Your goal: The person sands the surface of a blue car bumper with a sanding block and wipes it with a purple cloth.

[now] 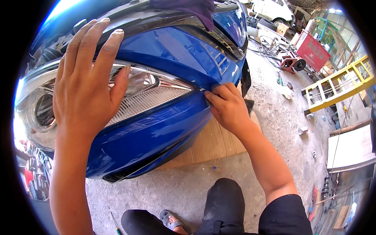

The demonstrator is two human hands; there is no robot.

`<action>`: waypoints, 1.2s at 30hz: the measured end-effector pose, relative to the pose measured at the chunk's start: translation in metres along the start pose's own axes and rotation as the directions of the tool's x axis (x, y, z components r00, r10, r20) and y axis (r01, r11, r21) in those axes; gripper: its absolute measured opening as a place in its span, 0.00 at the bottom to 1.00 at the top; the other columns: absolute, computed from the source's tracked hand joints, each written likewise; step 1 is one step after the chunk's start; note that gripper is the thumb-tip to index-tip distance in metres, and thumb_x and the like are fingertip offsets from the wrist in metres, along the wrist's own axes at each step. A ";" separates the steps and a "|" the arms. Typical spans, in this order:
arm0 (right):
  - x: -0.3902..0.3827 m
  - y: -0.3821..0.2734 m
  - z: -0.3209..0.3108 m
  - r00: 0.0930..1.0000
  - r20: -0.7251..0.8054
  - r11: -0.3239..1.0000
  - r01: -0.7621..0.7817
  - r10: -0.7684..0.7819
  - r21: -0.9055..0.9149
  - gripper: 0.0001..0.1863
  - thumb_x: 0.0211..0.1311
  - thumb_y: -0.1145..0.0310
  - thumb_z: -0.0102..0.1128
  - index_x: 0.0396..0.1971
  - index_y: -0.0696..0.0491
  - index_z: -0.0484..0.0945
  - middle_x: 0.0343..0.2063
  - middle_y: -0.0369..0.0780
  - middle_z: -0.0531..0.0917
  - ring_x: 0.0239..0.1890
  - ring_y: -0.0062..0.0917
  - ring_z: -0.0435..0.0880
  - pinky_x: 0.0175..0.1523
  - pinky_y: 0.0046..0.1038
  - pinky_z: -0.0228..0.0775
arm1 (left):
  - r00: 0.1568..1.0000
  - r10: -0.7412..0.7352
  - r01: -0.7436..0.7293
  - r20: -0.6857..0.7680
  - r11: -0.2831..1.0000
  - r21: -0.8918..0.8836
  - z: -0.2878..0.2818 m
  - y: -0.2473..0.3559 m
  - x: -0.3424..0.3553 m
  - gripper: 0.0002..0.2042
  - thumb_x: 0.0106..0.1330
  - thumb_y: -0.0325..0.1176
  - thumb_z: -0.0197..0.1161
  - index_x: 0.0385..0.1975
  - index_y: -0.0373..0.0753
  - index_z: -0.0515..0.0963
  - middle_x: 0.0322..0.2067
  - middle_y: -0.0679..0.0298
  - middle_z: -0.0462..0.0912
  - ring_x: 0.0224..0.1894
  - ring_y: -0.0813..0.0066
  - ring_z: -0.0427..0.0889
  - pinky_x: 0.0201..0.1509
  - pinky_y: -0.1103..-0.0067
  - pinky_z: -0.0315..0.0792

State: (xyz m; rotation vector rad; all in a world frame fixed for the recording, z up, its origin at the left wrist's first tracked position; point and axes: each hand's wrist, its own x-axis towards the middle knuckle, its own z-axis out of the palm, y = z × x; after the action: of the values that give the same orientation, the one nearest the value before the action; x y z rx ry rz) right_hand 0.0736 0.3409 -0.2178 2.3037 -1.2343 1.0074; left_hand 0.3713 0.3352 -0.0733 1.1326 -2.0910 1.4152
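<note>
A clear headlight [156, 94] is set in the front of a blue car. My left hand [84, 74] lies over it with fingers stretched and spread, holding nothing. Below the lamp runs a glossy blue bumper [156, 125], and a blue body panel [164, 49] curves above it. At the lamp's pointed corner, where these panels meet, my right hand [229, 105] presses with curled fingers. A dark spot shows under its fingertips, but whether it is a small held thing or part of the bumper is hidden.
A purple cloth [196, 9] hangs over the car's top. Flat brown sheeting [205, 145] lies beneath the bumper. On the concrete floor are a screwdriver [116, 225] near my legs, a yellow ladder [338, 88] at right and a red machine [311, 49] with cables farther back.
</note>
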 end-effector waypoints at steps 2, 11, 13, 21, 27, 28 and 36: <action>0.010 -0.005 0.004 1.000 0.003 0.999 0.023 -0.023 0.024 0.23 0.34 0.80 0.65 0.39 0.55 0.82 0.35 0.39 0.77 0.41 0.34 0.75 0.47 0.31 0.71 | 1.000 -0.015 0.015 -0.004 1.000 -0.002 0.001 -0.001 -0.003 0.24 0.63 0.41 0.60 0.60 0.48 0.69 0.63 0.60 0.67 0.66 0.60 0.64 0.67 0.64 0.64; 0.009 -0.006 0.005 0.999 -0.019 0.999 0.031 -0.030 0.029 0.24 0.35 0.80 0.65 0.40 0.54 0.82 0.35 0.39 0.77 0.41 0.34 0.75 0.47 0.31 0.72 | 1.000 0.000 0.000 -0.004 1.000 0.003 0.002 -0.003 -0.003 0.24 0.63 0.40 0.60 0.60 0.48 0.69 0.63 0.60 0.67 0.66 0.60 0.64 0.67 0.64 0.64; 0.005 -0.001 -0.003 1.000 0.009 0.999 0.003 -0.004 0.041 0.24 0.34 0.80 0.66 0.40 0.54 0.82 0.35 0.39 0.77 0.41 0.34 0.75 0.47 0.31 0.72 | 1.000 0.005 -0.005 -0.013 1.000 -0.007 0.001 -0.004 -0.003 0.24 0.63 0.41 0.60 0.60 0.48 0.68 0.62 0.60 0.67 0.66 0.60 0.64 0.67 0.64 0.64; 0.002 0.003 0.002 0.999 -0.021 0.999 0.035 -0.035 0.041 0.25 0.32 0.81 0.65 0.40 0.54 0.82 0.34 0.39 0.77 0.41 0.35 0.75 0.47 0.32 0.71 | 1.000 0.001 -0.001 -0.007 1.000 0.001 0.001 -0.002 -0.002 0.24 0.63 0.41 0.60 0.60 0.48 0.68 0.63 0.60 0.66 0.66 0.60 0.64 0.67 0.65 0.65; 0.004 0.007 0.008 0.991 -0.076 0.994 0.108 -0.108 -0.012 0.25 0.32 0.79 0.66 0.39 0.54 0.82 0.35 0.38 0.77 0.42 0.34 0.75 0.48 0.31 0.71 | 1.000 0.013 -0.013 -0.005 0.999 0.036 -0.004 -0.005 0.001 0.24 0.63 0.40 0.59 0.60 0.47 0.68 0.62 0.60 0.66 0.66 0.60 0.64 0.67 0.65 0.65; 0.005 0.007 0.007 0.991 -0.076 0.994 0.107 -0.107 -0.006 0.22 0.35 0.78 0.65 0.38 0.54 0.82 0.34 0.37 0.77 0.41 0.33 0.75 0.47 0.30 0.71 | 1.000 0.014 -0.014 0.000 0.999 0.033 -0.002 -0.006 -0.001 0.24 0.63 0.39 0.59 0.60 0.47 0.68 0.62 0.60 0.66 0.66 0.60 0.64 0.67 0.65 0.65; 0.003 0.006 0.007 0.993 -0.067 0.996 0.092 -0.093 -0.009 0.22 0.33 0.77 0.66 0.38 0.53 0.82 0.33 0.37 0.77 0.42 0.32 0.75 0.47 0.31 0.71 | 1.000 0.015 -0.015 -0.007 1.000 0.020 0.000 -0.003 -0.002 0.23 0.64 0.39 0.59 0.60 0.47 0.68 0.62 0.60 0.67 0.66 0.60 0.65 0.67 0.65 0.65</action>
State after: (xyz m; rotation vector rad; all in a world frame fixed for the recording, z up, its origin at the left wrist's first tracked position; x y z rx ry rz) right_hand 0.0732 0.3316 -0.2207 2.2806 -1.0925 1.0379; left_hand 0.3749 0.3361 -0.0730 1.1197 -2.0892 1.4483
